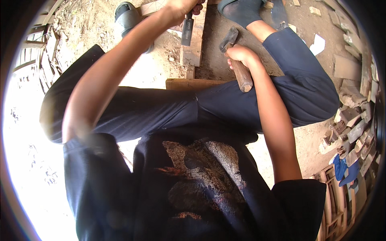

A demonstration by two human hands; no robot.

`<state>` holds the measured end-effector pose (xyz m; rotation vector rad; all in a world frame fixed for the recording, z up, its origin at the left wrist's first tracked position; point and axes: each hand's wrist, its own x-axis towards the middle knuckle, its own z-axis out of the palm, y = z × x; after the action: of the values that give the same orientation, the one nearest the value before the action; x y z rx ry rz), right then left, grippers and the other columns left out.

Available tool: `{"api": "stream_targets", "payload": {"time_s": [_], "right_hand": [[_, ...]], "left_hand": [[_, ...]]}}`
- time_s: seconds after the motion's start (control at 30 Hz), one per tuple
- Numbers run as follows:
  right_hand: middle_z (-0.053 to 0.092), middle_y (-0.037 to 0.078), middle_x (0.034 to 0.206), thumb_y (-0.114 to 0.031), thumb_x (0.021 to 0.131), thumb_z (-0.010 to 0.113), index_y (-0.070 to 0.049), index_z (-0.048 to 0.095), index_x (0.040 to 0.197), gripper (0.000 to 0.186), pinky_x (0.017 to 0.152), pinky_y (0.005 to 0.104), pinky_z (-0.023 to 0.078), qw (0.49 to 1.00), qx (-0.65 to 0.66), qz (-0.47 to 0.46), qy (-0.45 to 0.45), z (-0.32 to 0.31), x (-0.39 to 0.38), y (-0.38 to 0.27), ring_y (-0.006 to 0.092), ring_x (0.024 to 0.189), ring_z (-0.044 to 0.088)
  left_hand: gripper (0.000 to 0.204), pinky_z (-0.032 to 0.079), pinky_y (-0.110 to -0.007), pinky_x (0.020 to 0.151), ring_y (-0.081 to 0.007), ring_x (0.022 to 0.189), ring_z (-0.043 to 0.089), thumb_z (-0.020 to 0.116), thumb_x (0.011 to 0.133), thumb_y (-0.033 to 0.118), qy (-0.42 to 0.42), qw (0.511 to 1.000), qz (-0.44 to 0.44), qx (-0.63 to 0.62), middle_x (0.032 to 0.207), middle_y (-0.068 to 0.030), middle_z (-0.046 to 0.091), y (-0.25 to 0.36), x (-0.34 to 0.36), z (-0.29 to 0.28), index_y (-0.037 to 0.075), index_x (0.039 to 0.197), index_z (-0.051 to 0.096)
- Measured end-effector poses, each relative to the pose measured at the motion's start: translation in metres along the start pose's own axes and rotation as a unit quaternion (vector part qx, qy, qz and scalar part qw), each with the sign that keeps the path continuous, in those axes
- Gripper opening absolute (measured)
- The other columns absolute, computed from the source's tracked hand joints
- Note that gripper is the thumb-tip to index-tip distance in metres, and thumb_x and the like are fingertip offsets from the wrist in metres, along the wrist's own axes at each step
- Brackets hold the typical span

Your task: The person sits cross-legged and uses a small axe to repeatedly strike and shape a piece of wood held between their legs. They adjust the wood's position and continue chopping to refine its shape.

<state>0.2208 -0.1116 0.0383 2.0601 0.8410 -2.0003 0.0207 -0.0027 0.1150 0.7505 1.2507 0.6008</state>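
A seated person's left hand (180, 9) grips a dark chisel (187, 30) upright against a wooden plank (196, 44) on the dirt floor (161, 68). Just right of the plank, the right hand (240, 54) is closed around a wooden-handled hammer (235, 56), its head hovering near the chisel. Wood offcuts (354, 128) are heaped well to the plank's right.

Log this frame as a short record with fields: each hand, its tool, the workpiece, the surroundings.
left hand: left hand gripped around a chisel, blade pointing down at the plank
right hand: right hand gripped on the wooden handle of a hammer, head raised beside the chisel
workpiece: wooden plank lying on dirt ground
feet: sandals either side of the plank
surroundings: wood offcuts piled on the right; wooden frames at lower right
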Motion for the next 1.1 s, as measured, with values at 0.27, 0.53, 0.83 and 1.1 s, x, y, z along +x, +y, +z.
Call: {"api": "stream_targets", "payload": {"time_s": [0.27, 0.53, 0.83, 1.1], "right_hand": [[0.058, 0.012, 0.082, -0.005, 0.086, 0.042, 0.007, 0.050, 0.109, 0.027, 0.057, 0.0354, 0.054, 0.996, -0.077, 0.012, -0.038, -0.002, 0.006, -0.004, 0.0191, 0.064, 0.058], [0.059, 0.011, 0.080, -0.008, 0.087, 0.045, 0.005, 0.051, 0.110, 0.027, 0.057, 0.0349, 0.053, 0.996, -0.088, 0.014, -0.023, -0.002, 0.002, -0.006, 0.0184, 0.063, 0.058], [0.056, 0.006, 0.070, -0.018, 0.091, 0.056, 0.000, 0.053, 0.091, 0.019, 0.052, 0.0319, 0.049, 0.994, -0.056, -0.064, -0.062, -0.014, -0.018, -0.017, 0.0154, 0.056, 0.055], [0.052, 0.002, 0.068, -0.027, 0.096, 0.056, -0.003, 0.051, 0.097, 0.024, 0.044, 0.0254, 0.047, 0.953, 0.060, -0.295, 0.034, -0.018, -0.096, -0.099, 0.0089, 0.055, 0.054]], "left_hand": [[0.027, 0.025, -0.027, 0.036, -0.0083, 0.038, 0.034, 0.062, 0.085, 0.018, 0.143, 0.986, 0.071, -0.045, 0.049, 0.0035, 0.042, -0.095, 0.033, -0.002, 0.014, 0.062, 0.049], [0.024, 0.027, -0.027, 0.037, -0.0083, 0.039, 0.035, 0.067, 0.081, 0.015, 0.211, 0.973, 0.068, -0.070, 0.050, 0.0038, 0.043, -0.113, 0.028, -0.011, 0.014, 0.062, 0.052], [0.019, 0.034, -0.029, 0.044, -0.0113, 0.047, 0.043, 0.068, 0.080, 0.014, 0.220, 0.948, 0.224, -0.051, 0.055, 0.0010, 0.049, -0.131, 0.046, -0.010, 0.007, 0.068, 0.055], [0.024, 0.030, -0.025, 0.039, -0.0076, 0.043, 0.040, 0.066, 0.081, 0.010, 0.217, 0.953, 0.206, -0.051, 0.052, 0.0026, 0.046, -0.121, 0.038, -0.005, 0.008, 0.061, 0.054]]}}
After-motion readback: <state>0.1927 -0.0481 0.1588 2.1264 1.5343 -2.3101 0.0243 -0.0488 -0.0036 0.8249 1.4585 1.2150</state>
